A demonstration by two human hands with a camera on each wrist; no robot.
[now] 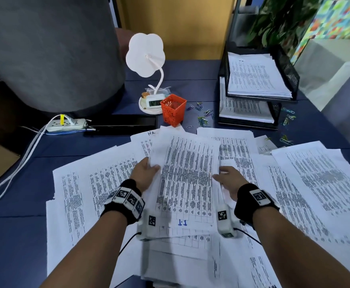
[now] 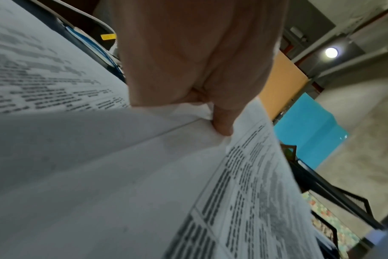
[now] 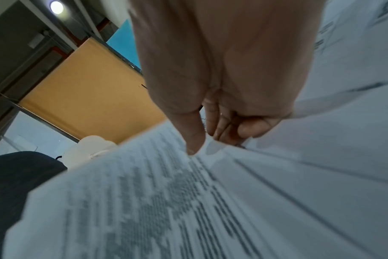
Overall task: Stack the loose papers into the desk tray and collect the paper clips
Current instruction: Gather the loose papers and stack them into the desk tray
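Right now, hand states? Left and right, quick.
Left hand: pinching the left edge of the lifted paper stack.
Right hand: gripping the same stack's right edge.

Your right hand (image 3: 215, 84) filled the upper middle of the frame, seen from the wrist. Your thumb (image 3: 192, 135) lay on top of the printed sheet (image 3: 144, 201), its tip at the sheet's edge near the centre, while your fingers (image 3: 224, 126) curled beneath it, so you pinched the paper between them. The sheet spread across the lower half, its rows of print blurred. More white papers (image 3: 343, 122) covered the right side. An orange panel (image 3: 89, 91) stood at left, a round ceiling light (image 3: 56, 7) glowed in the upper left, and a white rounded shape (image 3: 89, 149) showed just above the sheet's far edge.
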